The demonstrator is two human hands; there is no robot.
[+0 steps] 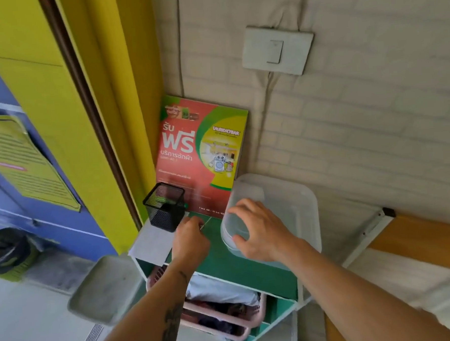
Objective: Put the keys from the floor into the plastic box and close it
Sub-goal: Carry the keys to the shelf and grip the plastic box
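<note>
A translucent plastic box (286, 203) stands on the green top of a small shelf unit (240, 268), against the brick wall. My right hand (259, 229) grips its near left corner, fingers over the rim and thumb on the side wall. Whether the lid is on the box I cannot tell. My left hand (189, 237) is a closed fist over the shelf top just left of the box. A thin bit of metal, seemingly the keys (202, 226), pokes out of it.
A black mesh pen holder (165, 206) stands just beyond my left hand. A red and green poster (201, 150) leans on the wall behind. Pink baskets (227, 315) fill the shelf below. A grey tray (107, 288) sits lower left, a wooden bench (423, 240) to the right.
</note>
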